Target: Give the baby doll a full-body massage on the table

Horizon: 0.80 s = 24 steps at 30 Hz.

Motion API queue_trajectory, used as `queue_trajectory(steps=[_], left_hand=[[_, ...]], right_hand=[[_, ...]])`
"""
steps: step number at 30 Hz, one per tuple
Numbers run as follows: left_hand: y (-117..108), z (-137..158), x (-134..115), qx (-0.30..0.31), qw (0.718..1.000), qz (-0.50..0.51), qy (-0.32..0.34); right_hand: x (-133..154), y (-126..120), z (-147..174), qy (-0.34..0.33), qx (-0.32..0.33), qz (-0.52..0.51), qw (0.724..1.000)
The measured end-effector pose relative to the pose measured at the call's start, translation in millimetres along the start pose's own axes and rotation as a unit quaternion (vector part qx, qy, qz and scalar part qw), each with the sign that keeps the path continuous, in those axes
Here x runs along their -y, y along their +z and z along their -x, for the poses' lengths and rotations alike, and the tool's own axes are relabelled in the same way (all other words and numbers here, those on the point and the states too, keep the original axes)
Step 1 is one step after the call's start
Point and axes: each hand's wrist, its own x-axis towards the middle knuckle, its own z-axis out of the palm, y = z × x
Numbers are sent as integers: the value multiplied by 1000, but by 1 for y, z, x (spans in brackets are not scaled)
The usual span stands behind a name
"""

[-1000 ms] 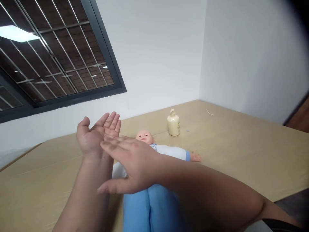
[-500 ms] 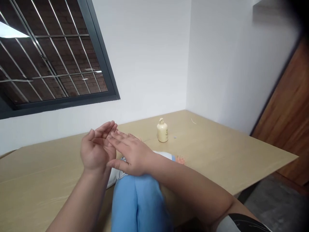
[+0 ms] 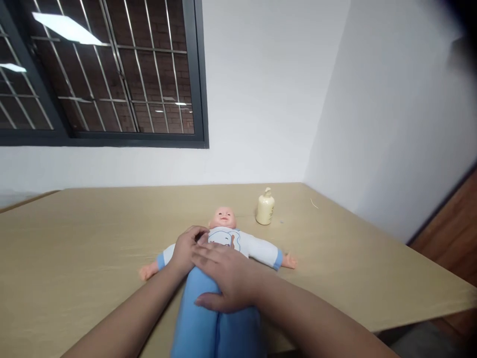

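Note:
A baby doll (image 3: 257,247) lies on its back with its arms spread, in a white top with blue cuffs and a printed picture, and blue trousers (image 3: 201,311). My right hand (image 3: 233,273) is stretched out palm down over the doll's waist and upper trousers, thumb apart from the fingers. Just beyond its fingertips, my left hand (image 3: 188,251) is at the left side of the doll's belly, fingers loosely bent. The hands meet at the fingers, and some left fingers are partly covered. I see nothing held in either hand.
A cream pump bottle (image 3: 265,208) stands on the tan table (image 3: 335,253), right of the doll's head. Near the right wall lies a thin pale strand (image 3: 314,203). A barred window (image 3: 149,74) is at the back left, and a wooden panel (image 3: 450,238) at the right.
Both hands have come down onto the doll's middle. My left hand, palm up before, is turned over. The view has shifted, so the doll's face and both its arms now show.

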Motion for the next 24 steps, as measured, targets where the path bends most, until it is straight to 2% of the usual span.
queue_trajectory(steps=[4,8,11,13,16,18,22,24], left_hand=[[1,-1,0,11,999,-31,28],[1,0,-6,18,998,-58,11],[1,0,-8,21,997,-73,11],[-1,-1,-7,21,997,-79,13],[-5,-3,-4,24,996,-84,5],[-7,-4,-2,24,996,-86,-2],[-9,-7,4,17,996,-82,-4],[-9,-8,8,19,997,-80,1]], right_hand=[[0,-2,-3,85,52,5,995],[-21,-3,0,145,64,-7,987],[-44,-6,6,167,46,-27,985],[-59,-9,9,153,21,-36,987],[-74,-12,12,140,-23,-10,990],[-78,-15,14,163,-24,8,986],[-83,-23,22,246,46,-25,968],[-86,-26,24,251,81,-77,961]])
